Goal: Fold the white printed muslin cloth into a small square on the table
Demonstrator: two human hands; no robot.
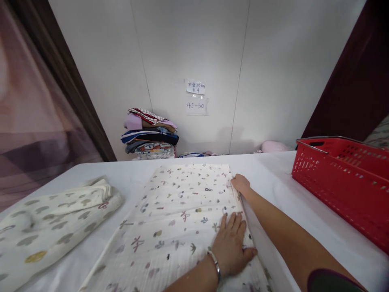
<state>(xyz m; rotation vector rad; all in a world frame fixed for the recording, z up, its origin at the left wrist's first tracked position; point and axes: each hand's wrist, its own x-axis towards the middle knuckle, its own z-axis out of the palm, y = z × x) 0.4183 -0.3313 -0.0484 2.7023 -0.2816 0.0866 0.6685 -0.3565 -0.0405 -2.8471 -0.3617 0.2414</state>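
A thin white cloth (182,194) printed with small plants, palm trees and other figures lies spread in a long rectangle across the table. My left hand (231,243), a bracelet at its wrist, rests flat on the cloth near its right side, fingers stretched out. Further up, my right hand (241,184) is closed at the cloth's right edge, near the far corner, with the fingertips on the fabric. To the left lies a second white cloth (63,219) with grey-green shapes, loosely folded over itself.
A red perforated basket (340,182) with a metal handle stands at the table's right. Behind the white table (270,186), a pile of folded fabrics (150,136) and a pink bundle (275,146) sit against the wall. Handwritten paper labels (196,97) are taped there. A curtain (39,121) hangs left.
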